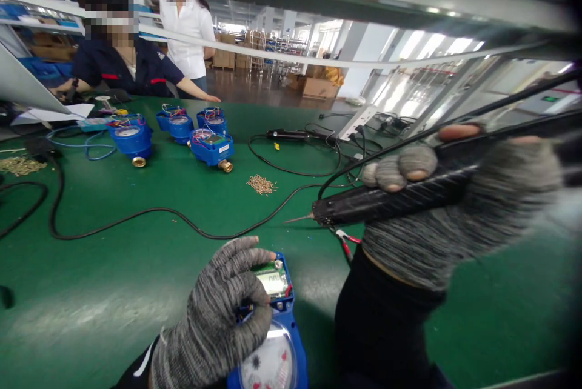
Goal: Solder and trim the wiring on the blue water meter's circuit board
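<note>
A blue water meter (297,340) lies in front of me, with a round dial below and an open compartment holding a green circuit board with a small display (273,283). My left hand (218,310), in a grey fingerless-tip glove, grips the meter from its left side, fingers bent over the board; the palm hides part of the meter. My right hand (427,213), gloved alike, is raised to the right and wrapped round a black electric screwdriver (354,206). Its thin bit points left, above the table and apart from the meter.
On the green table (113,268) lie a pile of screws (261,185), red-handled pliers (346,245) and a long black cable (150,210). Several blue meters (211,146) stand farther back. A second screwdriver (286,134) lies near a power strip (359,122). Two people are beyond the table.
</note>
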`<state>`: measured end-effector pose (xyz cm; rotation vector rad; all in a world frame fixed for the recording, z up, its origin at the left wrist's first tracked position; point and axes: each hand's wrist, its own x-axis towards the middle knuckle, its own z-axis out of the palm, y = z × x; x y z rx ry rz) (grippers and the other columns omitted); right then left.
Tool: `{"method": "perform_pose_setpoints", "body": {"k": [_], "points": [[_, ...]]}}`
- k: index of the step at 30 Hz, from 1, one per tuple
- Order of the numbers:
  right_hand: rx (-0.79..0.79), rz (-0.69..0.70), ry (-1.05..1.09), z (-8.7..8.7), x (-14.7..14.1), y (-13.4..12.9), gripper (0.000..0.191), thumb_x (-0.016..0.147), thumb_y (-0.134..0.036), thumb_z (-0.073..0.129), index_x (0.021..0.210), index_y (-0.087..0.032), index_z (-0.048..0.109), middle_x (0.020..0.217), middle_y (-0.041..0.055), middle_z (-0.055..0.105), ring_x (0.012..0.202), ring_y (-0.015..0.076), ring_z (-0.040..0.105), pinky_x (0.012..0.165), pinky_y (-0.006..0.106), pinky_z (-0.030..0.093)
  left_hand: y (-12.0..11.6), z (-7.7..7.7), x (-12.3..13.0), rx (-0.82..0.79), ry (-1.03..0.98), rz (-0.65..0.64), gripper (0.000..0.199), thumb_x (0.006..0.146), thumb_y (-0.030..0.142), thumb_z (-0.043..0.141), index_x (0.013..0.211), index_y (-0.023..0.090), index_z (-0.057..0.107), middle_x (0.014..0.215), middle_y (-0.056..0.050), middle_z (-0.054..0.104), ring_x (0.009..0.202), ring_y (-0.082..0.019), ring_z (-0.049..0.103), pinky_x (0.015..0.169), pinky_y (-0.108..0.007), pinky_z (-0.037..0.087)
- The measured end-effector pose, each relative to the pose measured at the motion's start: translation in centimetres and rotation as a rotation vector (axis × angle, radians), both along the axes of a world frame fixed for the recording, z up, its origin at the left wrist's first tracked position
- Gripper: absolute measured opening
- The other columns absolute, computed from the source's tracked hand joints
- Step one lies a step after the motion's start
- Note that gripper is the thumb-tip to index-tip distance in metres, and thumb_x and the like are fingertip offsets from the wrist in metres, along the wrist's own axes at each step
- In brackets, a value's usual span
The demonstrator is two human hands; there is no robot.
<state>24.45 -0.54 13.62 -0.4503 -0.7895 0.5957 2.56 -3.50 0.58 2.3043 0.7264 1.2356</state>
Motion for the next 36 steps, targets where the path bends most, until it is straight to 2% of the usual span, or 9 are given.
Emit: {"method": "perform_pose_setpoints", "body": {"k": [5, 10, 13, 17, 20, 24, 30, 34, 36], "points": [[-0.027, -0.205, 0.036, -3.6, -1.3, 6.0, 0.027, 0.072, -0.034, 0.074, 0.088, -0.020, 0.058, 0.054, -0.0084, 0.051, 0.045, 0.0113, 0.046, 0.045, 0.026, 0.045, -0.1, 0.3, 0.1, 0.029, -0.007, 0.014, 0.024, 0.073, 0.001, 0.060, 0.082, 0.024, 0.059, 0.123, -0.003, 0.067, 0.126, -0.024, 0.055, 0.105, -0.050, 0.047], [-0.099, -0.314, -0.005, -9.0, -2.0, 12.3, 0.026, 0.072, -0.031, 0.076, 0.086, -0.019, 0.059, 0.057, -0.0077, 0.057, 0.044, 0.0105, 0.052, 0.044, 0.024, 0.047, -0.1, 0.0, -1.6, 0.066, -0.061, 0.016, 0.038, 0.085, 0.025, 0.067, 0.121, 0.024, 0.057, 0.138, -0.010, 0.058, 0.134, -0.029, 0.048, 0.109, -0.052, 0.045], [-0.146, -0.356, -0.048, -11.1, -1.9, 14.3, 0.028, 0.071, -0.031, 0.079, 0.086, -0.017, 0.059, 0.056, -0.0071, 0.058, 0.044, 0.0117, 0.054, 0.046, 0.025, 0.049, 0.7, -0.6, -2.7, -0.043, -0.218, 0.105, 0.038, 0.090, 0.028, 0.062, 0.128, 0.025, 0.055, 0.140, -0.009, 0.055, 0.133, -0.026, 0.049, 0.110, -0.045, 0.044], [-0.180, -0.380, -0.070, -12.0, -1.7, 15.4, 0.031, 0.069, -0.032, 0.080, 0.087, -0.017, 0.061, 0.057, -0.0067, 0.059, 0.045, 0.0122, 0.057, 0.047, 0.025, 0.050, 2.2, -1.5, -4.0, -0.230, -0.429, 0.256, 0.029, 0.093, 0.025, 0.060, 0.122, 0.028, 0.062, 0.131, -0.003, 0.063, 0.126, -0.021, 0.055, 0.109, -0.034, 0.043], [-0.188, -0.367, -0.056, -12.0, -1.7, 15.8, 0.030, 0.069, -0.031, 0.081, 0.086, -0.017, 0.061, 0.058, -0.0064, 0.059, 0.045, 0.0117, 0.056, 0.047, 0.024, 0.049, 3.0, -1.9, -4.4, -0.338, -0.522, 0.328, 0.025, 0.093, 0.028, 0.062, 0.117, 0.028, 0.066, 0.122, 0.000, 0.069, 0.118, -0.016, 0.061, 0.107, -0.024, 0.043], [-0.170, -0.301, 0.001, -11.1, -1.9, 15.3, 0.029, 0.069, -0.029, 0.079, 0.086, -0.018, 0.059, 0.056, -0.0075, 0.058, 0.043, 0.0111, 0.053, 0.044, 0.023, 0.046, 3.6, -2.1, -4.3, -0.520, -0.719, 0.334, 0.022, 0.086, 0.031, 0.072, 0.108, 0.028, 0.070, 0.105, 0.003, 0.075, 0.098, -0.012, 0.070, 0.090, -0.018, 0.054], [-0.098, -0.055, 0.123, -6.2, -2.6, 10.7, 0.031, 0.069, -0.039, 0.076, 0.084, -0.021, 0.056, 0.055, -0.0093, 0.053, 0.046, 0.0096, 0.048, 0.049, 0.024, 0.046, 4.3, -1.6, -3.5, -0.816, -0.631, 0.324, 0.038, 0.074, 0.037, 0.082, 0.105, 0.017, 0.071, 0.104, -0.007, 0.076, 0.093, -0.018, 0.072, 0.085, -0.026, 0.058], [-0.044, 0.257, 0.132, -3.6, -3.1, 6.8, 0.032, 0.065, -0.041, 0.080, 0.081, -0.021, 0.061, 0.056, -0.0069, 0.055, 0.048, 0.0099, 0.048, 0.052, 0.025, 0.046, 4.2, -1.3, -3.1, -0.726, -0.527, 0.317, 0.042, 0.072, 0.034, 0.081, 0.110, 0.018, 0.071, 0.106, -0.009, 0.074, 0.096, -0.022, 0.070, 0.087, -0.037, 0.058], [-0.022, 0.322, 0.124, -3.0, -3.4, 5.5, 0.030, 0.068, -0.041, 0.080, 0.082, -0.019, 0.064, 0.057, -0.0054, 0.055, 0.048, 0.0101, 0.048, 0.052, 0.026, 0.046, 4.0, -1.3, -2.9, -0.618, -0.449, 0.333, 0.040, 0.072, 0.032, 0.081, 0.110, 0.020, 0.071, 0.106, -0.009, 0.074, 0.094, -0.023, 0.069, 0.086, -0.040, 0.057]]}}
